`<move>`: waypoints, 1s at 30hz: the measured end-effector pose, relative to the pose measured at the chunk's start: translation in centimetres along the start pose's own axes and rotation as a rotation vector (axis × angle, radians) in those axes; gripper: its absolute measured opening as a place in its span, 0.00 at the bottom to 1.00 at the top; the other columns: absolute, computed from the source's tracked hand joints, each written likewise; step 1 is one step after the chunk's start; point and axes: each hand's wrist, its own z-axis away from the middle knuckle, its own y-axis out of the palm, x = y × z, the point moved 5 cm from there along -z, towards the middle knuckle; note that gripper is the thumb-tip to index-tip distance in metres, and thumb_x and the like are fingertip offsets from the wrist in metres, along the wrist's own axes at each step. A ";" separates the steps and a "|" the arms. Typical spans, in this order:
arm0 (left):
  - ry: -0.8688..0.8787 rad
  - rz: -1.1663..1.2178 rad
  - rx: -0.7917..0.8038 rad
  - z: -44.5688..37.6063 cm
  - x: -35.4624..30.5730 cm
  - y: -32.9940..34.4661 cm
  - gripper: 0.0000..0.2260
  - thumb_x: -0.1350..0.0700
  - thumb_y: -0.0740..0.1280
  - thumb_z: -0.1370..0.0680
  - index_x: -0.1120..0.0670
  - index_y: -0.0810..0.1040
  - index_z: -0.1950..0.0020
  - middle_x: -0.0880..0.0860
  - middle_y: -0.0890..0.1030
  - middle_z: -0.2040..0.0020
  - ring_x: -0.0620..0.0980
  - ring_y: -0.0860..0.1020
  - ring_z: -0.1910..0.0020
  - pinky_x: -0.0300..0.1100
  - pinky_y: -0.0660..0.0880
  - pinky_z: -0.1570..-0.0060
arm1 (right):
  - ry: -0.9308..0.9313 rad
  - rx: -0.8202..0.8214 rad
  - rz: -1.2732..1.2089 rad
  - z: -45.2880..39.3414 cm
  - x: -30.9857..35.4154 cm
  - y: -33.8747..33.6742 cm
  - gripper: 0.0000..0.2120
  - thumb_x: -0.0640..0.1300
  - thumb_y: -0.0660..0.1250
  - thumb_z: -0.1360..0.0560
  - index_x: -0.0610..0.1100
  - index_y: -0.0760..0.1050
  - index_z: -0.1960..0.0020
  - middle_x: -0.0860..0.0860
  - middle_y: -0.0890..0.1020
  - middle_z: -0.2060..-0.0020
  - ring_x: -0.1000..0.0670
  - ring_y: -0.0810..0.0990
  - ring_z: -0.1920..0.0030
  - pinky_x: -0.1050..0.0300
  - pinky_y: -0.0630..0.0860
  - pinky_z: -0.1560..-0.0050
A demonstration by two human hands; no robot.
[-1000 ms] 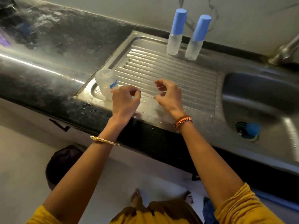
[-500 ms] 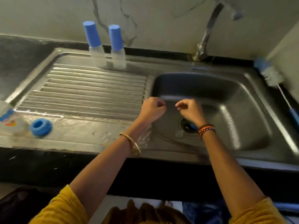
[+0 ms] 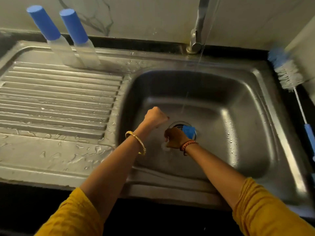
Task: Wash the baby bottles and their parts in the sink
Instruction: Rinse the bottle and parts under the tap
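Note:
Two clear baby bottles with tall blue caps stand at the back of the ribbed drainboard. Both my hands are down in the steel sink basin. My left hand is curled into a fist just left of the drain and shows nothing in it. My right hand is at the drain, its fingers curled round a blue bottle part that lies there. Something small and clear glints under that hand; I cannot tell what it is.
A thin stream of water falls from the tap into the basin behind my hands. A bottle brush with a blue handle lies along the sink's right rim. The front of the drainboard is wet.
Both hands have dropped from the basin's rim down to the drain. My right hand has closed on the blue part. Water now runs from the tap.

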 end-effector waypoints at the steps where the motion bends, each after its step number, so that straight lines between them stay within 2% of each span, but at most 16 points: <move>1: -0.006 0.035 -0.009 -0.4 -0.3 0.2 0.12 0.56 0.64 0.23 0.61 0.78 0.43 0.56 0.78 0.51 0.51 0.77 0.57 0.41 0.76 0.59 | 0.005 -0.043 -0.066 -0.2 -0.8 -0.5 0.12 0.39 0.65 0.27 0.37 0.75 0.45 0.41 0.79 0.45 0.42 0.76 0.43 0.54 0.71 0.47; 4: -0.013 0.192 -0.083 -1.9 -1.3 0.2 0.11 0.59 0.64 0.23 0.61 0.78 0.44 0.56 0.77 0.53 0.51 0.76 0.56 0.43 0.75 0.55 | 0.100 -0.240 -0.466 -0.9 -4.3 -3.5 0.15 0.39 0.65 0.26 0.43 0.74 0.39 0.46 0.78 0.42 0.45 0.76 0.42 0.56 0.71 0.46; 6: -0.018 0.338 -0.168 -2.6 -1.8 -0.1 0.12 0.60 0.64 0.23 0.60 0.77 0.42 0.57 0.78 0.49 0.52 0.77 0.51 0.44 0.76 0.50 | 0.180 -0.362 -0.822 -1.4 -6.8 -5.8 0.15 0.39 0.62 0.24 0.44 0.74 0.37 0.47 0.77 0.41 0.48 0.76 0.43 0.55 0.74 0.45; 7: -0.024 0.405 -0.191 -3.0 -2.2 -0.1 0.12 0.60 0.64 0.23 0.59 0.76 0.41 0.56 0.77 0.46 0.52 0.77 0.49 0.44 0.76 0.49 | 0.209 -0.422 -0.949 -1.5 -7.8 -6.8 0.14 0.39 0.62 0.23 0.45 0.74 0.38 0.47 0.78 0.43 0.50 0.77 0.48 0.59 0.75 0.50; 9: -0.030 0.501 -0.193 -3.8 -3.1 0.2 0.11 0.60 0.64 0.23 0.57 0.75 0.40 0.57 0.77 0.44 0.49 0.76 0.52 0.40 0.75 0.56 | 0.224 -0.538 -1.069 -1.6 -9.4 -8.6 0.11 0.39 0.63 0.24 0.46 0.73 0.42 0.49 0.77 0.50 0.55 0.76 0.58 0.66 0.74 0.62; 10: -0.029 0.543 -0.182 -4.1 -3.6 0.4 0.11 0.60 0.64 0.23 0.57 0.75 0.41 0.58 0.77 0.43 0.48 0.75 0.53 0.38 0.74 0.58 | 0.215 -0.596 -1.092 -1.4 -9.8 -9.2 0.11 0.39 0.65 0.25 0.46 0.72 0.43 0.49 0.77 0.53 0.57 0.75 0.61 0.67 0.73 0.64; 13: -0.017 0.686 -0.133 -5.2 -5.6 0.8 0.13 0.59 0.64 0.22 0.60 0.74 0.38 0.60 0.77 0.46 0.50 0.75 0.53 0.39 0.75 0.59 | 0.137 -0.797 -1.026 -0.9 -10.4 -11.3 0.12 0.36 0.67 0.27 0.42 0.71 0.45 0.49 0.77 0.57 0.59 0.75 0.63 0.72 0.74 0.65; 15: -0.002 0.778 -0.105 -5.6 -6.8 0.8 0.15 0.59 0.62 0.21 0.59 0.72 0.35 0.57 0.77 0.47 0.51 0.77 0.51 0.43 0.78 0.53 | 0.054 -0.901 -0.944 -0.4 -9.9 -12.8 0.11 0.35 0.68 0.27 0.40 0.71 0.46 0.50 0.77 0.59 0.60 0.75 0.64 0.75 0.73 0.64; 18: 0.075 0.914 -0.043 -5.9 -8.6 0.7 0.14 0.60 0.57 0.19 0.60 0.71 0.35 0.57 0.77 0.48 0.51 0.77 0.52 0.47 0.76 0.48 | -0.056 -0.990 -0.785 0.5 -8.8 -14.8 0.10 0.36 0.69 0.28 0.37 0.72 0.48 0.51 0.78 0.57 0.57 0.78 0.60 0.68 0.76 0.59; 20: 0.150 0.994 0.002 -6.0 -9.5 0.8 0.13 0.62 0.55 0.19 0.61 0.73 0.37 0.57 0.78 0.50 0.51 0.77 0.52 0.46 0.76 0.48 | -0.107 -1.007 -0.712 1.0 -8.3 -15.7 0.09 0.35 0.69 0.28 0.36 0.73 0.49 0.48 0.81 0.56 0.53 0.79 0.56 0.60 0.78 0.55; 23: 0.203 1.103 0.016 -6.0 -10.2 0.6 0.10 0.63 0.57 0.20 0.59 0.77 0.46 0.53 0.79 0.57 0.46 0.77 0.57 0.37 0.75 0.55 | -0.174 -1.022 -0.586 1.7 -7.8 -16.9 0.08 0.35 0.69 0.28 0.36 0.76 0.49 0.45 0.82 0.54 0.48 0.79 0.53 0.52 0.77 0.51; 27: 0.222 1.193 0.031 -6.3 -10.3 0.1 0.09 0.60 0.60 0.20 0.57 0.78 0.56 0.51 0.78 0.65 0.43 0.74 0.65 0.34 0.72 0.64 | -0.087 -0.881 -0.144 1.5 -7.3 -17.6 0.16 0.45 0.64 0.24 0.44 0.74 0.37 0.45 0.77 0.43 0.44 0.72 0.46 0.54 0.71 0.51; 28: 0.216 1.202 0.033 -6.4 -10.3 0.0 0.09 0.59 0.61 0.21 0.58 0.78 0.57 0.50 0.78 0.67 0.43 0.73 0.67 0.34 0.72 0.66 | -0.072 -0.886 -0.046 1.6 -7.1 -17.8 0.16 0.48 0.62 0.23 0.44 0.75 0.37 0.45 0.76 0.43 0.44 0.72 0.47 0.52 0.72 0.51; 30: 0.208 1.208 0.033 -6.4 -10.5 -0.3 0.08 0.59 0.62 0.21 0.59 0.78 0.57 0.48 0.78 0.71 0.42 0.75 0.70 0.33 0.73 0.69 | -0.070 -0.904 0.001 1.9 -6.8 -18.3 0.15 0.50 0.60 0.22 0.44 0.77 0.41 0.45 0.76 0.43 0.44 0.72 0.47 0.48 0.72 0.52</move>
